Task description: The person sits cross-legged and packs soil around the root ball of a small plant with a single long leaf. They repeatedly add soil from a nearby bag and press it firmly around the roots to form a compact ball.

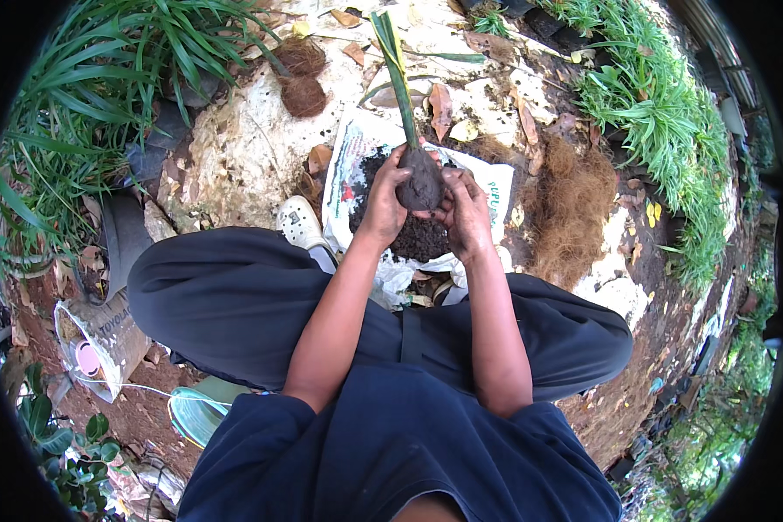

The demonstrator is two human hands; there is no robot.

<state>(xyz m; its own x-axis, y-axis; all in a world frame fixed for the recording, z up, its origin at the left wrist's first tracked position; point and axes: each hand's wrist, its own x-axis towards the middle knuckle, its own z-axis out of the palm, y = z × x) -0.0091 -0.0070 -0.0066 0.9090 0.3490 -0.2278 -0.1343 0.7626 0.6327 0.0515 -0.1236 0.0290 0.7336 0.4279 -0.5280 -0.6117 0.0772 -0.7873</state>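
Between my two hands is a rounded ball of dark, wet soil (421, 183), with an upright snake plant cutting (398, 78) with yellow-edged green leaves rising from its top. My left hand (389, 196) cups the ball from the left side, its thumb against the upper part. My right hand (462, 207) supports it from the right and below, with the fingers curled. Under both hands lies an opened white plastic sack (499, 179) bearing print, with loose dark potting soil (421, 241) heaped on it.
Brown coconut fibre (571, 202) is piled right of the sack. Two fibre-wrapped balls (303, 96) lie at the upper left. Spider plants (659, 124) line the right side. A green plastic container (199, 411) and an open bag (107, 339) are at lower left. Dry leaves are scattered about.
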